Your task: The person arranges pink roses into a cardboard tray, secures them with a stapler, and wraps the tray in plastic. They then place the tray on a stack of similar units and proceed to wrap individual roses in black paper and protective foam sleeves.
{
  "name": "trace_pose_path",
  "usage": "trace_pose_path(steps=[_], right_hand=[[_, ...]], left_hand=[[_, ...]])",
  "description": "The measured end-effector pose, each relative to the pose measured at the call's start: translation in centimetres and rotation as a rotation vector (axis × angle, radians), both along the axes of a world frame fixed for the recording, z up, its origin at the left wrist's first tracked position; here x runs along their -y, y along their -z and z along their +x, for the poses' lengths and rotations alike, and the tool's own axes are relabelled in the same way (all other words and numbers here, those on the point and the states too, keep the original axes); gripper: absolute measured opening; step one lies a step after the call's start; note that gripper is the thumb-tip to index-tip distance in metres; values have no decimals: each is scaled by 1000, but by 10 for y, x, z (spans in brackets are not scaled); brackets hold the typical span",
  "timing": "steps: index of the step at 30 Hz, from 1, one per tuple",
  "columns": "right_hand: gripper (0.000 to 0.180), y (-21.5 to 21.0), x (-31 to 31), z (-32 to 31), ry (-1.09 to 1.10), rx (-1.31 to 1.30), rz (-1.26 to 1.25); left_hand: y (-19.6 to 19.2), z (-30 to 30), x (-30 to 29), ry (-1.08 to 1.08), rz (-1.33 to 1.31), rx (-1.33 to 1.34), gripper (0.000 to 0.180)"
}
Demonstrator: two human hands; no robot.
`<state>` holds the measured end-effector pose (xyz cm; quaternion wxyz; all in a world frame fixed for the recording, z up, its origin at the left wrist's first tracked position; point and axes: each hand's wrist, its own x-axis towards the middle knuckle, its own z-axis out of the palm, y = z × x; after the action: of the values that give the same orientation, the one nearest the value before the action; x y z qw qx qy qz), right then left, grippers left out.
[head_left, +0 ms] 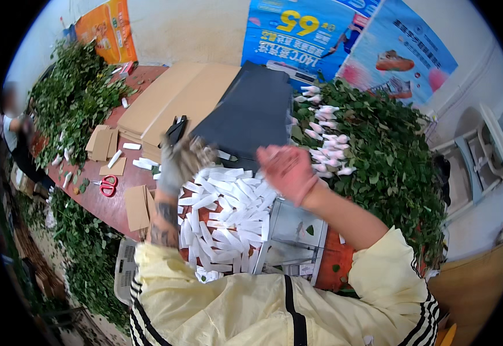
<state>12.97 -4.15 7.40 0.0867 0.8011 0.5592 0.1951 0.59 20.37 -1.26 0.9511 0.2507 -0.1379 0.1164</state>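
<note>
My left hand (187, 161), in a greyish glove, is over the far left edge of a pile of white strips (228, 213). Motion smears its fingers, so I cannot tell what is in them. A black object (175, 130), its kind unclear, shows just beyond that hand, against the cardboard. My right hand (289, 172) wears a pink-red glove and hovers between the strips and the pale wrapped flower heads (327, 151). Its fingers look curled in; anything inside them is hidden. Beyond both hands lies a dark grey sheet (246, 112).
Flat brown cardboard (176, 95) covers the table's far left. Red-handled scissors (108, 185) lie near small cardboard pieces (139, 207). Leafy stems heap at right (384, 173) and far left (72, 98). A clear-topped tray (292, 242) sits before me. Another person (18, 138) stands at left.
</note>
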Motion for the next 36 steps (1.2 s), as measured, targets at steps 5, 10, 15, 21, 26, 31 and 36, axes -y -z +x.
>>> trace_pose_path(steps=[5,10,15,21,26,31,36], right_hand=[[23,31,9,-62,-184,-51,191],[30,20,46,-55,-280,-498,347],[44,-12,141,77,-223,-905,774],[65,-43,205,246,-254,-1209,1344],[61,-108,301,294,-94,-1313,1177],[55,-196,428,278,-326,-1312,986],[47,-341,455,216,105,-1013,612]], left_hand=[[16,-33,112,-323,-6,-387,66],[-12,-8,72,-943,879,-745,47],[-164,-69,79,-1240,1748,-240,43],[-286,-169,109,-1350,1502,-229,21],[-244,-244,68,-1574,1993,-16,28],[-147,-244,128,-1369,1710,-827,43],[-44,-222,191,-687,938,-452,68]])
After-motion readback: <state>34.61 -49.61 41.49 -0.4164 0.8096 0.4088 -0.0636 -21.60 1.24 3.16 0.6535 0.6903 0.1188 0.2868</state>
